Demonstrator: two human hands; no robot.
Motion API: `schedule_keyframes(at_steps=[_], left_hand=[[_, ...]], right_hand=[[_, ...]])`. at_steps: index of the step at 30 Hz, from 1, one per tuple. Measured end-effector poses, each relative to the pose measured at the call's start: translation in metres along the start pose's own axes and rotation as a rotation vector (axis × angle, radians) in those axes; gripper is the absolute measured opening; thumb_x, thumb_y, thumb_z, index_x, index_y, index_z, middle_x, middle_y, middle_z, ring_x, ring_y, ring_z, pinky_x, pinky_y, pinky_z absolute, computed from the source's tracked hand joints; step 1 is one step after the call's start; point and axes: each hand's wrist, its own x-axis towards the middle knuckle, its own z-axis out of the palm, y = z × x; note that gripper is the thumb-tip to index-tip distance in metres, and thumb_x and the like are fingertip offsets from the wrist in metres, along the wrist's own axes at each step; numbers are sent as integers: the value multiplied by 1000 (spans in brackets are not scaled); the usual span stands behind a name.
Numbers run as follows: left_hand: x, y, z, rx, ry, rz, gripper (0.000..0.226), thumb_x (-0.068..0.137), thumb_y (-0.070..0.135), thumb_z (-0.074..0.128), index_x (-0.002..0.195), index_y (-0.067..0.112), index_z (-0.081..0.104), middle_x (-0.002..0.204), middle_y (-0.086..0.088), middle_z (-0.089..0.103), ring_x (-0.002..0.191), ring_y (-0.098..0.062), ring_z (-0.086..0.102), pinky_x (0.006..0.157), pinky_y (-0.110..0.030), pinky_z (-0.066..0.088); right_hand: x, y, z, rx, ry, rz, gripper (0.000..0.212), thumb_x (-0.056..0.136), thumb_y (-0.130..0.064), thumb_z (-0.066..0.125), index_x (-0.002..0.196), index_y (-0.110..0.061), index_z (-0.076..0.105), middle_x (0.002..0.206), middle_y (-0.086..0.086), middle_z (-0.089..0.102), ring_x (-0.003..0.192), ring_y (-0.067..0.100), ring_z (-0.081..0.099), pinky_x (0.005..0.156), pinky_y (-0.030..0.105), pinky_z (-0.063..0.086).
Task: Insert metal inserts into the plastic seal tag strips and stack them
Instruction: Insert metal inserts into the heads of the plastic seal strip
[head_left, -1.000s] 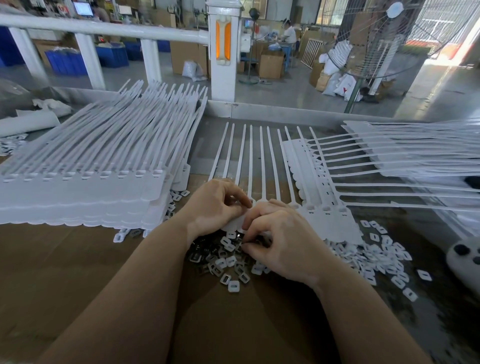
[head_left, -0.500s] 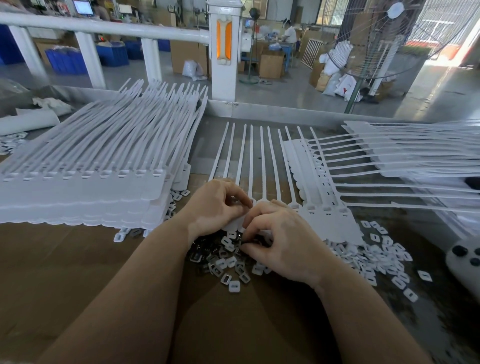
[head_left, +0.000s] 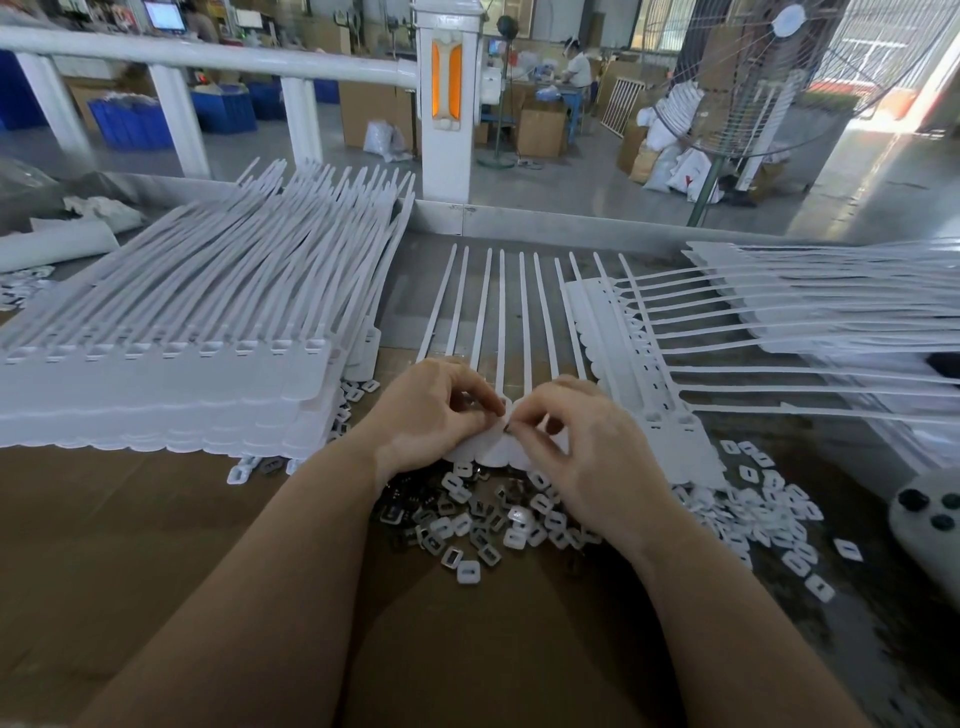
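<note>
left hand (head_left: 434, 410) pinches the tag end of the strip set (head_left: 496, 322) and pins it flat on the cardboard (head_left: 156, 545), likely so the sockets stay put while a piece goes in. right hand (head_left: 576, 441) has thumb and forefinger closed on something small and dark at the tag heads, probably a metal insert (head_left: 506, 427); too small to be sure. strip tails point away from the person, which keeps the heads right next to the loose inserts pile (head_left: 478, 519) under the wrists. finished stack (head_left: 171, 353) sits to the left, near but apart. supply stack (head_left: 779, 322) fans out on the right, its lowest sheet just beside the working set. both hands cover the sockets, so seating cannot be checked. white controller (head_left: 930, 519) at far right edge, out of the way.
</note>
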Motion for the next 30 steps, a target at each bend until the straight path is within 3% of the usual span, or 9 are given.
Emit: schedule_keyframes(at_steps=[4,8,12,15,20,30], left_hand=[[1,0,1,1,6,-6,13,83,16,67,82,29,69,94,9,61,85,-6,56,74,-10,42],[1,1,1,17,7,1,13,83,16,67,82,30,68,93,7,60,84,-9,55,75,-14,43],[1,1,4,20,15,-6,13,83,19,68,81,32,67,91,11,56,79,-6,53,69,-10,38],[1,1,7,30,32,-6,13,83,26,67,93,35,66,95,19,51,74,1,50,68,-9,35],[2,1,10,127,11,-9,22,85,36,62,107,33,66,105,18,50,71,2,45,82,-27,41],[4,1,10,96,-13,9,18,84,38,64,101,31,69,93,19,49,69,3,46,68,-15,32]], right_hand=[[1,9,0,-70,210,99,8,90,-14,58,85,-12,63,76,-3,62,69,9,53,65,18,42],[3,10,2,-138,274,116,8,89,-11,59,89,-7,67,78,3,67,69,11,54,66,23,43],[4,10,4,-158,266,119,10,90,-11,59,92,-7,67,80,5,68,72,16,59,69,31,50],[4,10,5,-174,271,102,9,89,-11,59,89,-6,67,78,6,67,70,19,59,68,34,49],[4,9,7,-180,278,94,8,88,-9,60,86,-5,66,74,6,66,68,21,58,65,35,48],[8,7,12,-316,174,117,10,90,-15,56,88,-10,64,79,3,65,73,18,55,65,28,43]])
